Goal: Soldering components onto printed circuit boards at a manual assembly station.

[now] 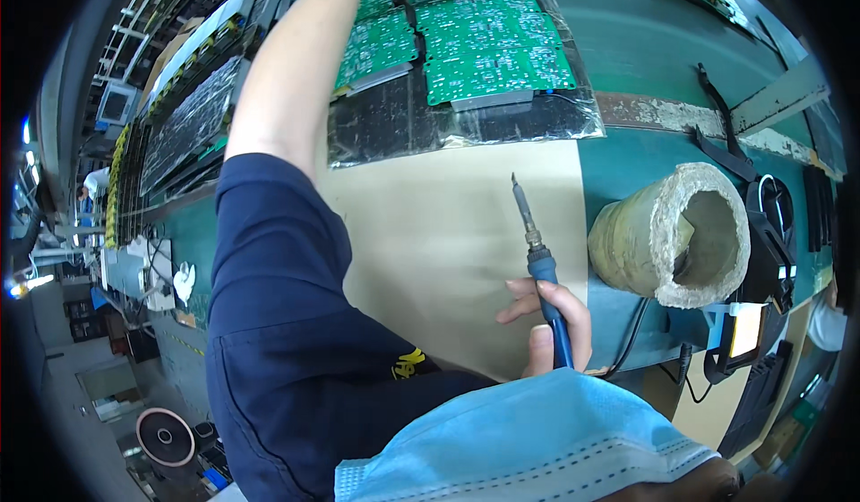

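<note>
My right hand (563, 318) is closed round the blue handle of a soldering iron (546, 285). Its metal tip points up and away over a beige sheet (439, 233) on the bench. My left arm stretches far forward past the left side of several green circuit boards (497, 45); the hand itself is cut off by the upper edge. The boards lie in rows on a dark, shiny, film-covered tray (385, 135). Small pale components dot their faces, and a grey connector strip (493, 102) shows under the nearest one's front edge.
A thick, rough-rimmed hollow cylinder (618, 242) lies right of the sheet. Past it stands a black holder (769, 233), with a dark cable (632, 336) nearby. A white metal post (784, 99) rises at the far right. More film-covered trays (193, 126) sit at left.
</note>
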A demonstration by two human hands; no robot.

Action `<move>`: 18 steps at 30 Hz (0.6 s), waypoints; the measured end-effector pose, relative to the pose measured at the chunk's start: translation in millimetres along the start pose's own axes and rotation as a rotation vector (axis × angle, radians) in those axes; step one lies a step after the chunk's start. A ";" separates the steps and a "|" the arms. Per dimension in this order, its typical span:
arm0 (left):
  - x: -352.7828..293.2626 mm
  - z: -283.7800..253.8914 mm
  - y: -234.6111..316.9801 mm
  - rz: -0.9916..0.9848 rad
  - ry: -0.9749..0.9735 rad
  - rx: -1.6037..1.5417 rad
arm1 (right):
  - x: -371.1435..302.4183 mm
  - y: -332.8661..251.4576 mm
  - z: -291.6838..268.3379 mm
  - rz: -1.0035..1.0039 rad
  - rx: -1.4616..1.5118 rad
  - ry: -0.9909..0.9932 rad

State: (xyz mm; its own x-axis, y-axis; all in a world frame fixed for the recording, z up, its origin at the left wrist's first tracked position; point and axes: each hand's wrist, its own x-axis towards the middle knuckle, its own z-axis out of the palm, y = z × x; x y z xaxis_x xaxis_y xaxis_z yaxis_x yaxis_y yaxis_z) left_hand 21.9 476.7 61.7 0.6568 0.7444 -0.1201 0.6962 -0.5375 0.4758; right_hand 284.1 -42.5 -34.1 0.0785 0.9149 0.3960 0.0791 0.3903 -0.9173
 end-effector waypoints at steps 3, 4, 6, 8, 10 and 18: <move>-49.6 -1.9 53.0 -0.213 0.096 0.295 | 5.3 -1.5 12.2 0.013 0.078 -0.105; -68.3 -2.3 69.1 -0.296 0.125 0.397 | 1.6 -2.1 13.3 0.003 0.111 -0.147; -119.2 -14.9 85.1 -0.468 0.183 0.615 | -4.6 -0.8 7.5 -0.002 0.059 -0.163; -187.4 -29.5 81.8 -0.489 0.223 0.637 | -5.7 1.4 6.3 -0.017 0.055 -0.195; -254.3 -36.8 78.7 -0.417 0.265 0.643 | -6.1 1.5 7.4 -0.049 0.039 -0.197; -427.7 -56.6 -66.5 -0.971 0.601 0.710 | -3.5 -3.6 24.9 -0.091 -0.049 -0.105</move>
State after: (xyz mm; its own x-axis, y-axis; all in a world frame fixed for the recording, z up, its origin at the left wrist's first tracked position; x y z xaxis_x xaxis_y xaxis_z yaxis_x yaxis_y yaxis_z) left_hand -321.8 216.5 130.8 -0.2853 0.8973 0.3369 0.9228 0.3521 -0.1562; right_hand 258.8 -44.5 -33.2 -0.0354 0.8826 0.4689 0.1297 0.4693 -0.8735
